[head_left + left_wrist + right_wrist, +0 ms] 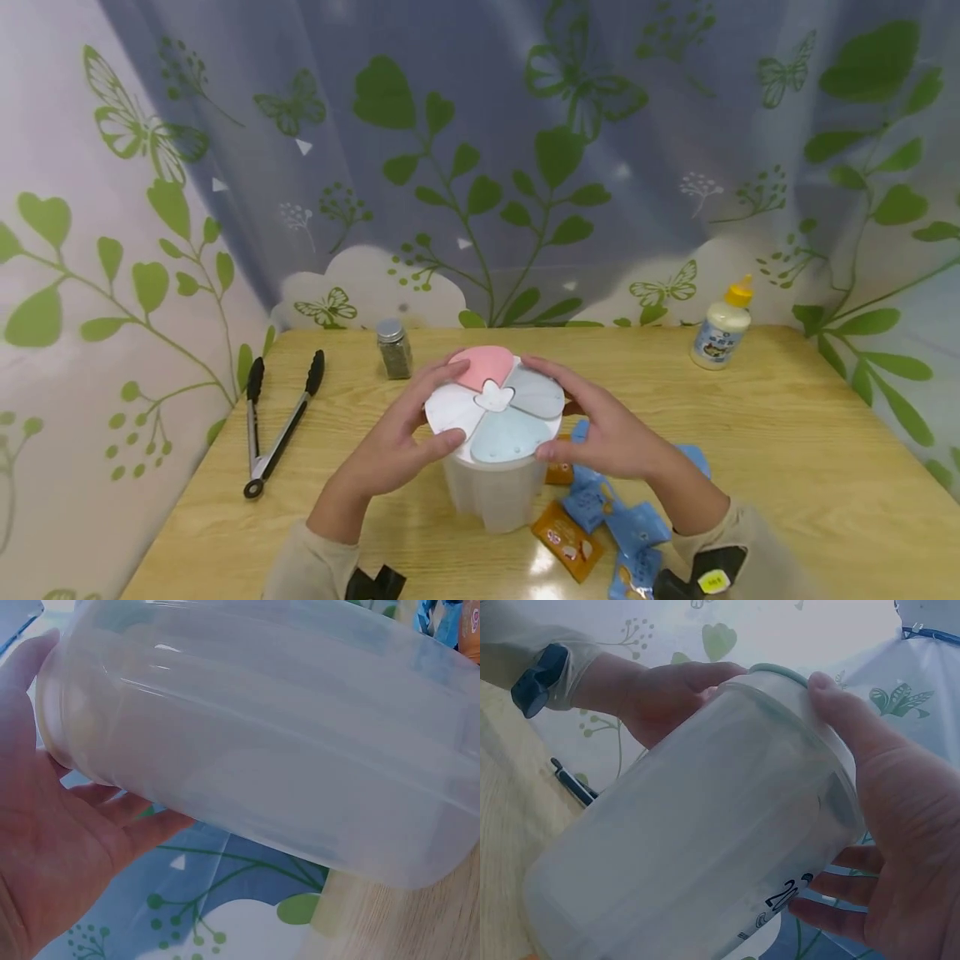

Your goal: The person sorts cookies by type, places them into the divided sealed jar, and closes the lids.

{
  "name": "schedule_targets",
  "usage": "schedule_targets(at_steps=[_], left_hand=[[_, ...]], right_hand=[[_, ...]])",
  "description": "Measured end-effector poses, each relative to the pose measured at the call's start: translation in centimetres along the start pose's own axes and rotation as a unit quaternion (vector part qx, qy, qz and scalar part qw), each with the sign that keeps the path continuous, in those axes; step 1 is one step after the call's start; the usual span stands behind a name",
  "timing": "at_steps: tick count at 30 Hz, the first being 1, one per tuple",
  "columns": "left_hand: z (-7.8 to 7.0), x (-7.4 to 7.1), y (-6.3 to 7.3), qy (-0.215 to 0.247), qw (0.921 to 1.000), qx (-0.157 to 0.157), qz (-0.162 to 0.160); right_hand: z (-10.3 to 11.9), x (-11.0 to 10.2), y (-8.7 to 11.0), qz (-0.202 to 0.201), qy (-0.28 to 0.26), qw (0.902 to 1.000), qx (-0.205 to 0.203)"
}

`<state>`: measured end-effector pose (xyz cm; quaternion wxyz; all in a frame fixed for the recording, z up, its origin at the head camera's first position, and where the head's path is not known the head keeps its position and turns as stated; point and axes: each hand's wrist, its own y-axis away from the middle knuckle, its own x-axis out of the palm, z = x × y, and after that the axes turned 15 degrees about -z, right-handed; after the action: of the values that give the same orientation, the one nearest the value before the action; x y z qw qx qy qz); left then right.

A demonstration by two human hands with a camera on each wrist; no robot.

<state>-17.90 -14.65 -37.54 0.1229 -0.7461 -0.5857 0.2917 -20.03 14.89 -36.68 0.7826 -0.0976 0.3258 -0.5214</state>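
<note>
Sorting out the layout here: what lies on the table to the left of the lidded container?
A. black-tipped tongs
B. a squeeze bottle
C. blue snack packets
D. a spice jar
A: the tongs lie left of the container; the other things sit behind or right.

Soft, even light falls from above; glare glints on the packets (pixel 581 546) near me. My head view bends at its edges. Both wrist views look dim, bluish and blurred close up.
</note>
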Motion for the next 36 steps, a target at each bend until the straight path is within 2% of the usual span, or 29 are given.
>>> schedule_targets(at_steps=[5,11,15,20,26,29,32,36], left_hand=[[-0.2,0.2,0.0,0.032,0.9995,-0.004,-0.005],[-0.5,0.3,-0.2,0.022,0.9984,0.038,-0.035],[-0.4,0.1,-0.1,0.021,0.9983,0.042,-0.033],[-0.2,0.0,0.1,0.011,0.9985,0.044,-0.032],[0.0,0.6,0.2,-0.021,0.9961,0.056,-0.064],[0.3,1.0,0.1,-0.031,0.9934,0.067,-0.088],[0.3,1.5,-0.1,-0.02,0.9908,0.055,-0.122],[-0.2,1.8,-0.2,0.02,0.9875,0.011,-0.156]], right_hand=[[0.3,0.7,0.6,-0.044,0.007,0.999,0.002],[2.1,1.7,1.2,-0.097,0.051,0.9933,0.035],[2.8,2.0,1.4,-0.105,0.065,0.9916,0.04],[2.5,2.0,1.4,-0.099,0.068,0.9921,0.038],[1.9,2.0,1.6,-0.11,0.065,0.9905,0.049],[1.8,2.3,1.7,-0.127,0.037,0.9893,0.062],[1.8,2.6,1.6,-0.147,0.007,0.9862,0.074],[1.9,2.9,1.5,-0.16,-0.033,0.9824,0.09]])
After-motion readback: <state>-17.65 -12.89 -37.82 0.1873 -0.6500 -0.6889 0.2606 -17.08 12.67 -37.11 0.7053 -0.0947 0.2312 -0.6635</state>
